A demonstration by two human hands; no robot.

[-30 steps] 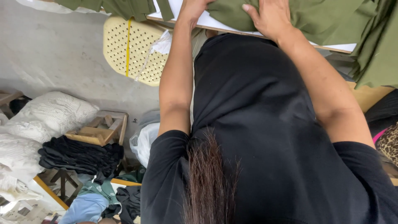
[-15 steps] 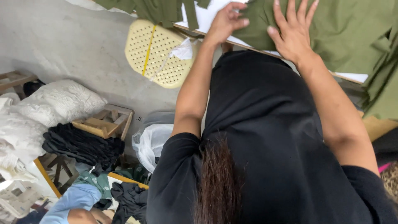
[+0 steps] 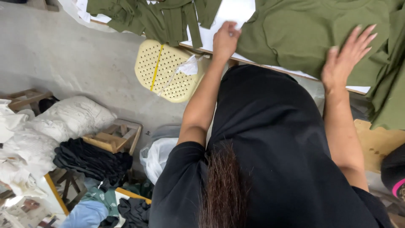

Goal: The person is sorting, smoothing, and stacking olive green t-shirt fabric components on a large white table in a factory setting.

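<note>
An olive green garment (image 3: pixel 303 33) lies spread on a white table top (image 3: pixel 228 10) at the top of the view. My left hand (image 3: pixel 225 41) is curled closed on the garment's left edge, over the white surface. Fingers spread, my right hand (image 3: pixel 344 59) rests flat on the garment near its right side, close to the table's front edge. More olive green cloth (image 3: pixel 390 97) hangs off the table at the far right. My black shirt and hair fill the lower middle and hide what is beneath.
A pile of green strips (image 3: pixel 168 17) lies on the table's left end. Below it stands a yellow perforated stool (image 3: pixel 166 71). On the concrete floor at left are white sacks (image 3: pixel 67 120), a wooden stool (image 3: pixel 114 137) with black clothes (image 3: pixel 88 160), and a plastic bag (image 3: pixel 158 154).
My hands have moved apart on the garment. The right hand slid to the right, and the left hand closed on the garment's left edge.
</note>
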